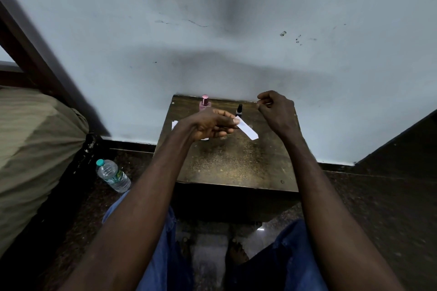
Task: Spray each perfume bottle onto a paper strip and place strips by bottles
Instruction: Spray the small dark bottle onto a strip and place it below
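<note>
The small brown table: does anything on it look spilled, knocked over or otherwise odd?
Nothing is spilled or toppled. The pink-capped perfume bottle and the small dark bottle stand upright near the wall. The left hand pinches a white paper strip above the brown table, whose top merely looks worn and speckled.

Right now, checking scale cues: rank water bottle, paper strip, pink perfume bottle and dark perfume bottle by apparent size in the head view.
1. water bottle
2. paper strip
3. pink perfume bottle
4. dark perfume bottle
The left hand partly hides the last two: order unsure.
</note>
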